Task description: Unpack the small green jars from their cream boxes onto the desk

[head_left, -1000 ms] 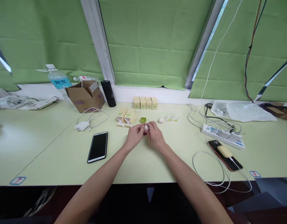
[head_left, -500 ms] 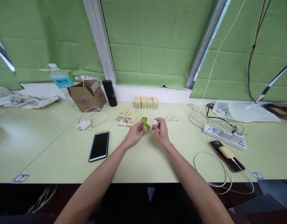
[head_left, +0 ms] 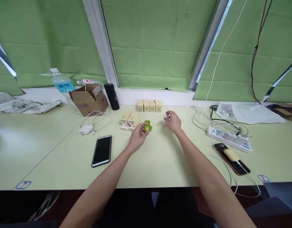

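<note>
My left hand [head_left: 137, 135] pinches a small olive-green case [head_left: 148, 128] that stands open, its lid part at the back. Further right, my right hand [head_left: 173, 121] has its thumb and fingers closed on a small rounded white object [head_left: 166, 117], just above the table; its kind is too small to make out. Between the hands a tiny yellowish piece [head_left: 157, 124] lies on the table. Behind my right hand, the clear plastic pack is mostly hidden. Two opened cream cartons [head_left: 128, 121] lie just left of the green case.
Several small cream boxes [head_left: 149, 106] stand in a row at the back. A phone [head_left: 101, 151] and a white charger [head_left: 86, 129] lie left. A cardboard box [head_left: 90, 101] and a black bottle [head_left: 112, 97] stand behind them. Cables and a power strip [head_left: 229, 139] spread along the right.
My right hand has moved right and slightly away with the white object, over the clear pack. The tiny yellowish piece now shows on the table. My left hand stays with the green case.
</note>
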`<state>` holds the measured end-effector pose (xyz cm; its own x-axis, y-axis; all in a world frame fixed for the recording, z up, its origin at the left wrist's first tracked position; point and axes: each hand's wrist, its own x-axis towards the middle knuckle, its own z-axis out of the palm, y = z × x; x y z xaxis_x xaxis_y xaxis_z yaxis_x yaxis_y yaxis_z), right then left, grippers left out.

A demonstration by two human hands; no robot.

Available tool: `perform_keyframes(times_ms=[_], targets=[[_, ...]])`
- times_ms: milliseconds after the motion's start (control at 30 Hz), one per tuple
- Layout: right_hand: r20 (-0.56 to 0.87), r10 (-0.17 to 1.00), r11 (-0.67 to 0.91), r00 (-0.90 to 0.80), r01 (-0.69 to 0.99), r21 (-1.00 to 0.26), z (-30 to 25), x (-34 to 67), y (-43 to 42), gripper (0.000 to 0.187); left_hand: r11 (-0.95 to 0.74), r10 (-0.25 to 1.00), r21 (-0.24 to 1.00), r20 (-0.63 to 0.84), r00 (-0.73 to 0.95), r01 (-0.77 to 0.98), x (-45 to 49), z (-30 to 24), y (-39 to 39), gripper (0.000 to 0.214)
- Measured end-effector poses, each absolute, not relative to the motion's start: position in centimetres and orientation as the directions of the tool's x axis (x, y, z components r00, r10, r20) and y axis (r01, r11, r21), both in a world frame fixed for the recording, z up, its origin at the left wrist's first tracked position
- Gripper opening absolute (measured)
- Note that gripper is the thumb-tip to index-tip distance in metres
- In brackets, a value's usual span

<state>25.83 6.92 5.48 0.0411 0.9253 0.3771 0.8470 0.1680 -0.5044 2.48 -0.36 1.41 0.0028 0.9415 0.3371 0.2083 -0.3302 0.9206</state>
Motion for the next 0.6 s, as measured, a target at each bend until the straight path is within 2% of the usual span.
perform_keyframes(times_ms=[100, 167, 300, 600], targets=[[0.249, 0.968, 0.071, 0.019, 0.935, -0.348, 6.6, 25.2, 8.8, 0.030, -0.322, 0.943, 0.917, 0.334, -0.010, 0.233, 2.4, 1.1, -0.1, 0.042], [0.192, 0.981, 0.031, 0.028, 0.954, -0.297, 6.9, 24.9, 9.8, 0.025, -0.321, 0.943, 0.916, 0.333, -0.011, 0.239, 2.3, 1.0, 0.0, 0.043], [0.141, 0.990, 0.014, 0.025, 0.963, -0.269, 6.4, 24.5, 11.1, 0.018, -0.330, 0.940, 0.913, 0.341, -0.009, 0.239, 2.3, 1.1, 0.0, 0.043], [0.109, 0.994, 0.042, -0.014, 0.966, -0.254, 5.4, 24.1, 12.2, 0.018, -0.337, 0.935, 0.901, 0.354, -0.015, 0.272, 2.3, 1.1, -0.1, 0.042]])
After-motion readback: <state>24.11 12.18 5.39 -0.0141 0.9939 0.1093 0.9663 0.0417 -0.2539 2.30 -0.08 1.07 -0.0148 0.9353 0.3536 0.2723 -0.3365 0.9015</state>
